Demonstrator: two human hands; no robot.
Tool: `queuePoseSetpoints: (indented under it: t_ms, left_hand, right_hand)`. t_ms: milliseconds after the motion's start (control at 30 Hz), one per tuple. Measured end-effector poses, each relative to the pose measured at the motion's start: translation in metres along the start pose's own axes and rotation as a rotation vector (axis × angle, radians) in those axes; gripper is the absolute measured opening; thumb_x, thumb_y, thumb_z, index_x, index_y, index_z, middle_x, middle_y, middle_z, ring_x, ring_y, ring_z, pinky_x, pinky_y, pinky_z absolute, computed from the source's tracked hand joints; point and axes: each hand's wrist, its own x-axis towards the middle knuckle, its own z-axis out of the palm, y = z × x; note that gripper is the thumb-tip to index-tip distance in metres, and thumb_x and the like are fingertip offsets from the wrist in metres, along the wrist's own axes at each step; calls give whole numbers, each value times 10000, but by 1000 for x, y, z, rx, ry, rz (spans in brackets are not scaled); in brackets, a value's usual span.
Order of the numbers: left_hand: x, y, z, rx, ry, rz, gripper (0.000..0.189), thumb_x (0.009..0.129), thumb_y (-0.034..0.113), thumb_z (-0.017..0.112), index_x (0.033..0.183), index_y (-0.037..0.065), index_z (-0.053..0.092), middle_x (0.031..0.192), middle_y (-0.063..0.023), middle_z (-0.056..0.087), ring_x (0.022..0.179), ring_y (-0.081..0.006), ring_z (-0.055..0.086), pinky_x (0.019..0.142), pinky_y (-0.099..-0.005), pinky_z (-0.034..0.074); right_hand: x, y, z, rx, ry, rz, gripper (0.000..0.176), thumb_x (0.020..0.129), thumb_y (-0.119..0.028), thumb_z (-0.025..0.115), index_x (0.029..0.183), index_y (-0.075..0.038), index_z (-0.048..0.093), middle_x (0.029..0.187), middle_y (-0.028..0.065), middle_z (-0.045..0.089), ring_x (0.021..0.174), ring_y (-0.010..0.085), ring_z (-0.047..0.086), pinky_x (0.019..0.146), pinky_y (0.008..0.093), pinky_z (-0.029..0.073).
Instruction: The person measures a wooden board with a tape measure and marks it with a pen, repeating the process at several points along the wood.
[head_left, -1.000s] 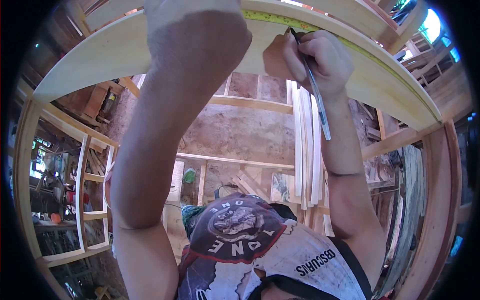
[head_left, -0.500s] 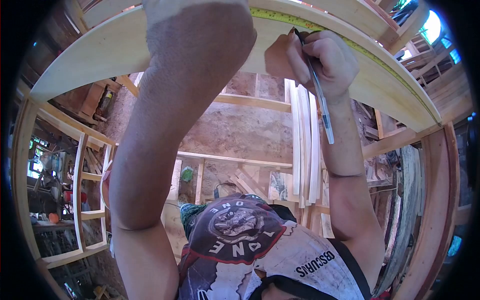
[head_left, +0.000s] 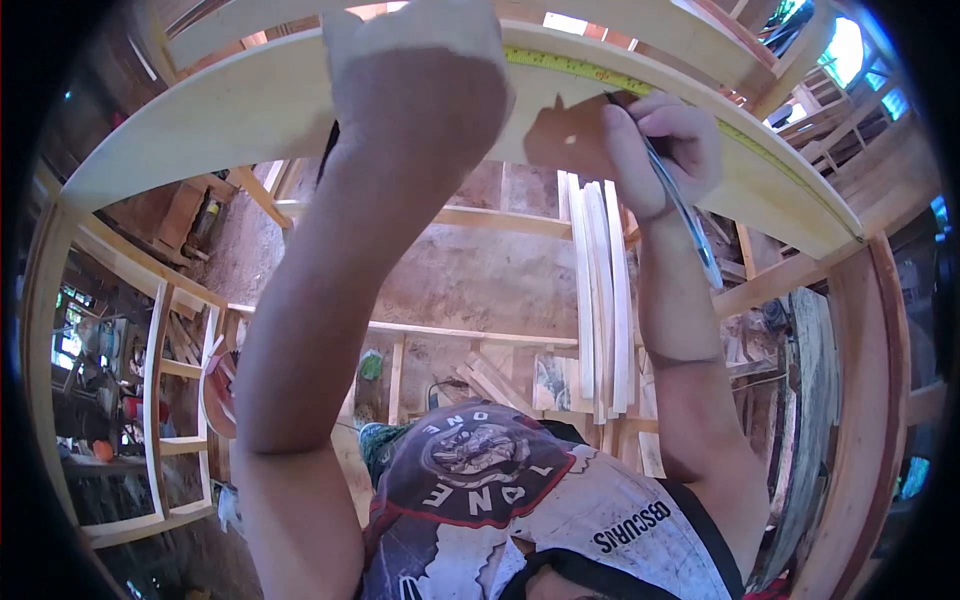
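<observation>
My right hand [head_left: 672, 150] is closed around a pen [head_left: 690, 222] with a clear barrel. The pen's dark tip points at the pale wooden board [head_left: 200, 115], just below the yellow tape measure [head_left: 570, 66] that lies along the board's upper part. Over the board's upper edge, left of the pen, is my left hand [head_left: 420, 40]. Its back faces me and its fingers are hidden. The tape's visible left end meets that hand, but whether the hand grips it does not show. A dark object partly shows beside the left wrist.
Beneath the board is a wooden frame [head_left: 510, 220]. Several pale wood strips [head_left: 600, 300] stand below my right hand. A ladder-like frame [head_left: 160, 400] is at the left, and a reddish-brown upright plank [head_left: 870, 370] at the right.
My right hand and the pen have shifted slightly right and down, and the pen is tilted more. My left hand appears slightly lower and further right. The view has also shifted a little.
</observation>
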Motion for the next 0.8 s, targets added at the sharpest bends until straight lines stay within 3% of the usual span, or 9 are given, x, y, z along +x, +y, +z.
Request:
queuePoseSetpoints:
  t_ms: [200, 267, 300, 367, 433, 500, 567, 633, 800]
  left_hand:
    - [-84, -19, 44, -476, 9, 119, 242, 837, 288, 693, 770, 57, 670, 711, -146, 659, 633, -368, 645, 565, -471, 500]
    - [-152, -21, 59, -628, -483, -80, 316, 847, 311, 689, 726, 19, 676, 686, -189, 656, 608, -379, 647, 600, -494, 511]
    - [-164, -23, 46, -599, -917, -175, 353, 844, 316, 691, 676, 6, 686, 677, -207, 655, 646, -371, 670, 626, -502, 522]
    - [-253, -22, 61, -639, -1194, -356, 412, 834, 417, 743, 686, 34, 710, 751, -218, 691, 738, -391, 694, 692, -498, 556]
    - [-338, -20, 73, -542, -1567, -331, 522, 846, 513, 716, 994, 13, 736, 910, -247, 720, 909, -417, 705, 831, -507, 559]
    - [-467, -25, 85, -545, -1612, -396, 637, 810, 563, 662, 960, -51, 740, 1008, -304, 704, 972, -443, 695, 887, -482, 551]
    - [-490, -32, 46, -668, -1725, -486, 509, 810, 434, 684, 958, -51, 740, 1024, -326, 692, 1006, -434, 691, 886, -479, 555]
    - [-573, -34, 34, -372, -1931, -830, 418, 788, 325, 703, 954, -57, 739, 1043, -324, 689, 1035, -424, 688, 880, -470, 558]
    - [-714, -66, -40, -297, -2133, -679, 344, 750, 302, 727, 958, 29, 757, 1023, -226, 724, 961, -366, 712, 803, -459, 558]
  right_hand:
    - [11, -24, -6, -100, -8, 152, 165, 788, 19, 797, 830, -37, 648, 809, 53, 682, 700, 93, 626, 627, 233, 496]
    - [14, -20, -4, -203, -187, 78, 139, 778, 11, 784, 797, -43, 657, 764, 40, 661, 652, 98, 603, 586, 238, 478]
    - [14, -18, 1, -206, -179, 45, 153, 761, 8, 777, 772, -42, 632, 708, 50, 628, 592, 121, 575, 538, 254, 452]
    - [11, -4, 0, -269, -226, -7, 172, 774, 18, 777, 773, -36, 614, 724, 68, 645, 611, 122, 594, 556, 257, 468]
    - [13, 2, 1, -335, -277, -54, 191, 786, 28, 777, 773, -31, 596, 741, 86, 663, 630, 122, 614, 574, 260, 483]
    - [18, 3, 5, -379, -302, -223, 211, 772, 40, 785, 752, -34, 588, 700, 97, 646, 596, 154, 621, 557, 269, 491]
    - [14, 16, -1, -372, -303, -259, 226, 763, 51, 791, 747, -34, 582, 701, 99, 645, 596, 165, 627, 556, 272, 496]
    - [7, 18, -2, -359, -298, -287, 241, 754, 62, 797, 741, -34, 576, 701, 101, 643, 596, 175, 633, 555, 275, 501]
    - [9, 14, 3, -409, -236, -321, 287, 734, 101, 796, 772, -29, 543, 700, 105, 640, 599, 176, 637, 553, 274, 508]
